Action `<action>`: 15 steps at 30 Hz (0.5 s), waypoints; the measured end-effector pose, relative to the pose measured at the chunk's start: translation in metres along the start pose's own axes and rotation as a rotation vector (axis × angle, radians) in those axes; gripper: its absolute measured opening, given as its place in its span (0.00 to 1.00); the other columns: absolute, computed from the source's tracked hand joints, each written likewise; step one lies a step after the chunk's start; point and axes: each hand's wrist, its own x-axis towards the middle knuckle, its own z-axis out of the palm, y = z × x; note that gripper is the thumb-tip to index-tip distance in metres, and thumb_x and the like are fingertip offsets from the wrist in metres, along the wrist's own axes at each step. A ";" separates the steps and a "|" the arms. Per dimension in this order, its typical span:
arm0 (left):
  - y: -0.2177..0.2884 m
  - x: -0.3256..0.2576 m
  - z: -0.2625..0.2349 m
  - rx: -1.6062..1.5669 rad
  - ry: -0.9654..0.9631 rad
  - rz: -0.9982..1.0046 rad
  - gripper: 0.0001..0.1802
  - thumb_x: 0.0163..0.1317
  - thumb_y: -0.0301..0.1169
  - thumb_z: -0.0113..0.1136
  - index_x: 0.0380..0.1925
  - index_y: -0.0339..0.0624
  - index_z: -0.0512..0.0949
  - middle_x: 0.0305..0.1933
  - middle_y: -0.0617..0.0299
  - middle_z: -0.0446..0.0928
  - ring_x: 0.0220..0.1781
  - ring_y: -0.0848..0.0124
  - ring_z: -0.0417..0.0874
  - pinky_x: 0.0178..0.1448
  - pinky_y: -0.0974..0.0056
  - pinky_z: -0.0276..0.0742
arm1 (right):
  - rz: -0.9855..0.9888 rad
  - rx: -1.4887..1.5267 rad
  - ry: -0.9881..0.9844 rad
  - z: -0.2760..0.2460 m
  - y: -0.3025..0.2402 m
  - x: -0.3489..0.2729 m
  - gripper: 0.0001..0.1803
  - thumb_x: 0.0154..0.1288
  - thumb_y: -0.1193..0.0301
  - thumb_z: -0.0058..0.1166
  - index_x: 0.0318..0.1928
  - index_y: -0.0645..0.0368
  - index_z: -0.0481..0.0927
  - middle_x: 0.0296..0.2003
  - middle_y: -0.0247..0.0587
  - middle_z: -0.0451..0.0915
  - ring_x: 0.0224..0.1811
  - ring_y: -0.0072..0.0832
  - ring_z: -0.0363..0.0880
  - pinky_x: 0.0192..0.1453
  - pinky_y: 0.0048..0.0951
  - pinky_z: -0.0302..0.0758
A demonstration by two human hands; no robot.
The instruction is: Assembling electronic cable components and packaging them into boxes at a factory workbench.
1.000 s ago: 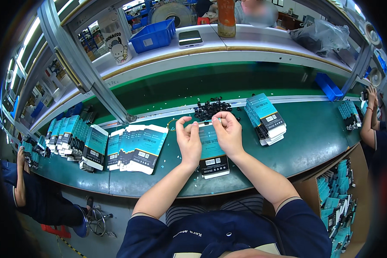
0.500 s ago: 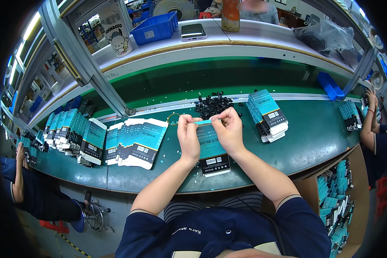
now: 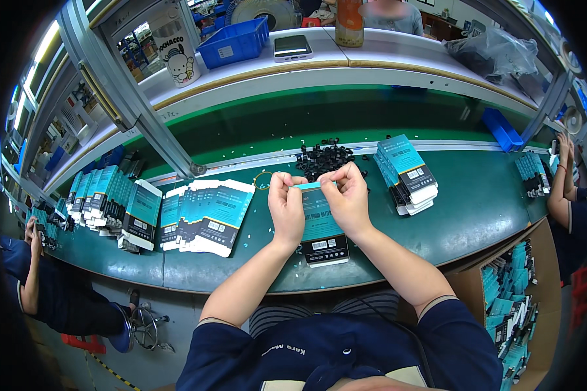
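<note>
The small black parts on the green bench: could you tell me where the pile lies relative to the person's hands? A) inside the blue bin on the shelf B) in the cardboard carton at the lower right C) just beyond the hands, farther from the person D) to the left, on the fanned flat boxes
C: the pile of small black parts lies on the green bench just past the left hand and right hand, which pinch the top of a teal box.

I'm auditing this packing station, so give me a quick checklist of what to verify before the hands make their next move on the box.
1. Both hands on the box top: ok. Left hand and right hand pinch the upper edge of the teal box.
2. Box resting on the green bench: ok.
3. Top flap closed: cannot tell, fingers cover it.
4. Pile of small black parts close by: ok, just behind the hands.
5. Flat boxes at hand: ok, fanned out to the left.
</note>
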 end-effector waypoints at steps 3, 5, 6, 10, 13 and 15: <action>-0.001 0.000 0.000 0.006 -0.005 0.004 0.06 0.58 0.19 0.38 0.33 0.42 0.61 0.32 0.57 0.73 0.32 0.79 0.69 0.38 0.73 0.67 | -0.017 0.023 -0.006 0.001 -0.001 -0.001 0.10 0.57 0.76 0.57 0.32 0.60 0.66 0.30 0.40 0.79 0.29 0.14 0.72 0.33 0.19 0.70; -0.001 0.000 0.000 0.011 0.000 0.002 0.06 0.58 0.19 0.38 0.33 0.42 0.61 0.32 0.57 0.73 0.32 0.79 0.69 0.37 0.73 0.67 | -0.011 0.019 -0.008 0.001 -0.002 -0.001 0.10 0.57 0.76 0.57 0.32 0.61 0.66 0.30 0.40 0.79 0.29 0.15 0.72 0.34 0.19 0.70; -0.002 0.000 0.000 -0.001 0.002 0.011 0.06 0.58 0.19 0.38 0.33 0.42 0.61 0.32 0.57 0.73 0.32 0.79 0.69 0.37 0.73 0.67 | -0.006 0.014 -0.011 0.000 -0.002 -0.001 0.10 0.57 0.76 0.57 0.31 0.61 0.66 0.30 0.40 0.79 0.30 0.15 0.72 0.34 0.20 0.70; 0.002 -0.003 0.000 0.003 0.010 0.009 0.03 0.58 0.23 0.42 0.32 0.43 0.62 0.32 0.58 0.73 0.34 0.78 0.68 0.42 0.72 0.66 | -0.018 0.055 -0.009 0.002 -0.004 0.000 0.11 0.58 0.75 0.58 0.31 0.60 0.67 0.30 0.40 0.79 0.29 0.14 0.72 0.34 0.19 0.70; 0.005 -0.002 0.003 -0.064 0.028 0.011 0.03 0.56 0.24 0.43 0.31 0.43 0.62 0.31 0.58 0.73 0.33 0.78 0.67 0.41 0.71 0.65 | 0.002 0.077 -0.019 0.001 -0.004 0.001 0.11 0.59 0.74 0.59 0.30 0.59 0.67 0.30 0.39 0.79 0.29 0.14 0.72 0.34 0.19 0.70; 0.004 -0.001 0.002 -0.060 0.032 -0.017 0.03 0.57 0.24 0.43 0.30 0.43 0.62 0.31 0.59 0.74 0.33 0.78 0.68 0.41 0.72 0.65 | -0.001 0.066 -0.012 0.001 -0.003 0.002 0.11 0.60 0.74 0.59 0.30 0.59 0.67 0.29 0.38 0.79 0.29 0.13 0.72 0.33 0.18 0.70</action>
